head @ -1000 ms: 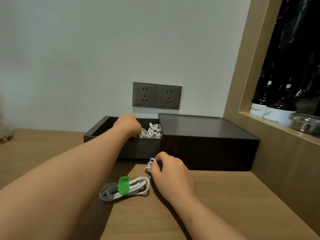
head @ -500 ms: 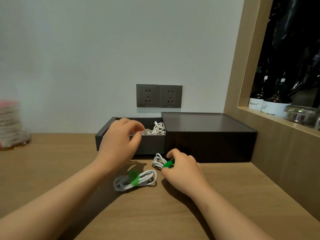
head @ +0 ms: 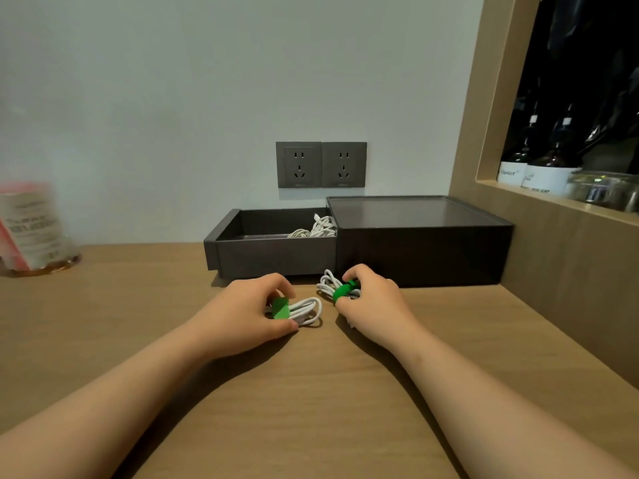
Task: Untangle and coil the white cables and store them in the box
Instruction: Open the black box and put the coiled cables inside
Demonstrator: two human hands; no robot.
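Two tied coils lie on the worktop [head: 311, 392] just in front of the open drawer box [head: 273, 259], coiled but not yet stored. The left hand [head: 249, 309] pinches the left coil [head: 306, 310] at its green tie [head: 280, 307], and the right hand [head: 375, 300] pinches the right coil [head: 327, 283]. One loose heap of white cable [head: 320, 228] sits inside the drawer, apparently not yet untangled.
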